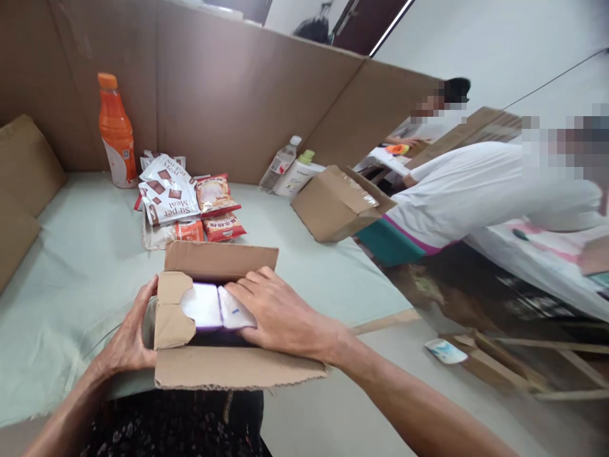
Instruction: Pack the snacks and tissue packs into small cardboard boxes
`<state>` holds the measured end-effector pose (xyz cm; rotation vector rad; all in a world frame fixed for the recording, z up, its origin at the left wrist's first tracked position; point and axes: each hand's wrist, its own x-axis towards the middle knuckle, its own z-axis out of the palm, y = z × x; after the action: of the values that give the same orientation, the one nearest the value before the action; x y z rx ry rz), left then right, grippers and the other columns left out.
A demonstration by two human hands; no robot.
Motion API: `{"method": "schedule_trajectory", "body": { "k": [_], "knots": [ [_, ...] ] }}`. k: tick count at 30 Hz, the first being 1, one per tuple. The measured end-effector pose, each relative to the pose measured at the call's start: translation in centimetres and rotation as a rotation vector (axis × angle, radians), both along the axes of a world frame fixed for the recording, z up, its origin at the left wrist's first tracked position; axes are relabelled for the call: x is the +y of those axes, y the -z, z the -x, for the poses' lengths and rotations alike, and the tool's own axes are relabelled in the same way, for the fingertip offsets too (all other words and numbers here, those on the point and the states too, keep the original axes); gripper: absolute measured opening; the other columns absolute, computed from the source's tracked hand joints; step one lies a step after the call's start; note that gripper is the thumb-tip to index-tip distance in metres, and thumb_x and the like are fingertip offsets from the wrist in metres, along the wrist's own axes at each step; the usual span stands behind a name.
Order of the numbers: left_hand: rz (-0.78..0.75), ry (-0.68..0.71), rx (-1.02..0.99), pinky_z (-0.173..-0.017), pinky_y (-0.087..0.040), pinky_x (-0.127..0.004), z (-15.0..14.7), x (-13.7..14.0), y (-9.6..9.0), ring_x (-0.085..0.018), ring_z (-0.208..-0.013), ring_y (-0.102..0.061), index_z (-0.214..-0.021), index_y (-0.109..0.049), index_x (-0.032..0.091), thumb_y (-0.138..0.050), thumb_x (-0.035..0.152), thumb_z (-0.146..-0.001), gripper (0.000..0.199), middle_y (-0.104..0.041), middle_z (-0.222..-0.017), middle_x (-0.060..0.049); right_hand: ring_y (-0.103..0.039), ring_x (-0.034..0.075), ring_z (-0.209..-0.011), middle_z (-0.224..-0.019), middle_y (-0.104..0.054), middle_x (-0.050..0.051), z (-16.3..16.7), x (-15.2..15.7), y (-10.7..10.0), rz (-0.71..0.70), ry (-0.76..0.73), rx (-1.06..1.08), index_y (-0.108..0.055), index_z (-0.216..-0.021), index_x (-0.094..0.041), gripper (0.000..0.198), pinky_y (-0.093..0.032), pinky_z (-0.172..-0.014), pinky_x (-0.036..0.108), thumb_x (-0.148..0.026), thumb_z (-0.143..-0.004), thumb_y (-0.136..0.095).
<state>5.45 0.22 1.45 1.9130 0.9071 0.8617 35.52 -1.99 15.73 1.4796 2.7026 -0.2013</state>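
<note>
An open cardboard box (pixel 240 368) lies at the table's near edge, its long flaps spread and the left end flaps folded inward. My left hand (pixel 136 336) clasps the box's left end; its fingertips are partly hidden behind the cardboard. Inside the box sit two white, purple-edged packs side by side. Part of the left pack (pixel 205 306) is under the end flap. My right hand (pixel 273 311) reaches into the box, its fingers closed around the right pack (pixel 233 309), whose right end the hand covers.
Behind the box lie several snack packets (pixel 171 197). An orange bottle (pixel 117 136) stands at the back left. A clear bottle (pixel 283 165), a white bottle (pixel 299 174) and a small carton (pixel 333 203) are at the right edge. A cardboard wall (pixel 228 95) borders the table; people work at right.
</note>
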Motion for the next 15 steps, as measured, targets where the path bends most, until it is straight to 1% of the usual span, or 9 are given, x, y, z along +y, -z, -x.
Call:
{"method": "schedule_trajectory", "body": {
  "k": [2,4,5,6,8,10,12,13,15],
  "knots": [
    [-0.02,-0.003,0.002,-0.128,-0.028,-0.064,0.2,-0.1,-0.4,-0.046,-0.158,-0.03,-0.167,-0.016,0.037,-0.086,0.061,-0.074,0.119,-0.028,-0.173,-0.012,-0.065,0.028,-0.091,-0.099,-0.074,0.013,-1.1,-1.2,-1.2,-0.076,-0.03,0.169,-0.069,-0.111,-0.015,0.032,-0.048,-0.091,0.045,-0.026,-0.08,-0.072],
    [-0.025,-0.01,0.007,-0.127,-0.031,-0.064,0.6,-0.2,-0.9,-0.047,-0.155,-0.034,-0.166,-0.021,0.037,-0.086,0.06,-0.073,0.115,-0.032,-0.172,-0.011,-0.066,0.027,-0.093,-0.102,-0.076,0.01,-2.9,-2.6,-2.8,-0.217,-0.023,0.372,-0.067,-0.116,-0.018,0.037,-0.049,-0.094,0.046,-0.027,-0.08,-0.074],
    [-0.02,-0.011,0.01,-0.126,-0.033,-0.064,0.8,-0.2,-1.1,-0.048,-0.154,-0.036,-0.166,-0.024,0.036,-0.086,0.06,-0.072,0.116,-0.034,-0.171,-0.012,-0.067,0.026,-0.095,-0.104,-0.076,0.008,-3.9,-3.1,-3.6,-0.292,0.02,0.476,-0.067,-0.118,-0.02,0.04,-0.05,-0.094,0.045,-0.029,-0.08,-0.077],
    [-0.014,-0.013,0.011,-0.126,-0.034,-0.064,1.0,-0.2,-1.3,-0.049,-0.153,-0.038,-0.166,-0.025,0.035,-0.087,0.061,-0.07,0.117,-0.035,-0.17,-0.012,-0.068,0.026,-0.095,-0.106,-0.076,0.007,-4.9,-3.3,-4.3,-0.345,0.099,0.588,-0.067,-0.121,-0.022,0.043,-0.052,-0.092,0.044,-0.032,-0.081,-0.079],
    [0.005,-0.025,0.011,-0.125,-0.035,-0.063,1.3,-0.2,-1.4,-0.049,-0.152,-0.038,-0.166,-0.026,0.034,-0.086,0.063,-0.068,0.119,-0.036,-0.169,-0.012,-0.07,0.023,-0.089,-0.104,-0.076,0.005,-6.9,-2.7,-4.9,-0.382,0.318,0.882,-0.068,-0.121,-0.025,0.043,-0.056,-0.079,0.039,-0.04,-0.082,-0.08],
    [0.016,-0.037,0.01,-0.124,-0.036,-0.063,1.4,-0.3,-1.4,-0.049,-0.153,-0.038,-0.166,-0.027,0.034,-0.084,0.065,-0.068,0.117,-0.037,-0.169,-0.012,-0.07,0.02,-0.077,-0.096,-0.075,0.003,-8.3,-0.3,-4.2,-0.336,0.503,1.219,-0.07,-0.114,-0.025,0.039,-0.057,-0.066,0.034,-0.047,-0.083,-0.078],
    [0.017,-0.056,0.016,-0.123,-0.038,-0.063,1.3,-0.3,-1.4,-0.049,-0.152,-0.039,-0.165,-0.028,0.034,-0.082,0.062,-0.069,0.115,-0.039,-0.168,-0.012,-0.069,0.019,-0.07,-0.088,-0.074,0.002,-8.9,3.6,-2.3,-0.265,0.595,1.475,-0.071,-0.104,-0.023,0.042,-0.058,-0.062,0.034,-0.054,-0.077,-0.08],
    [0.016,-0.06,0.023,-0.123,-0.039,-0.063,1.2,-0.3,-1.4,-0.049,-0.152,-0.04,-0.165,-0.028,0.033,-0.082,0.061,-0.068,0.115,-0.04,-0.167,-0.012,-0.069,0.019,-0.069,-0.087,-0.074,0.002,-8.9,5.9,-1.1,-0.221,0.625,1.538,-0.07,-0.099,-0.022,0.045,-0.059,-0.063,0.034,-0.056,-0.073,-0.083],
    [0.006,-0.065,0.042,-0.122,-0.04,-0.062,1.1,-0.2,-1.2,-0.048,-0.15,-0.042,-0.165,-0.028,0.032,-0.083,0.058,-0.067,0.115,-0.041,-0.167,-0.012,-0.069,0.019,-0.069,-0.083,-0.073,0.002,-8.1,11.0,1.3,-0.128,0.703,1.575,-0.068,-0.092,-0.02,0.052,-0.06,-0.065,0.035,-0.059,-0.064,-0.088]
  ]
}}
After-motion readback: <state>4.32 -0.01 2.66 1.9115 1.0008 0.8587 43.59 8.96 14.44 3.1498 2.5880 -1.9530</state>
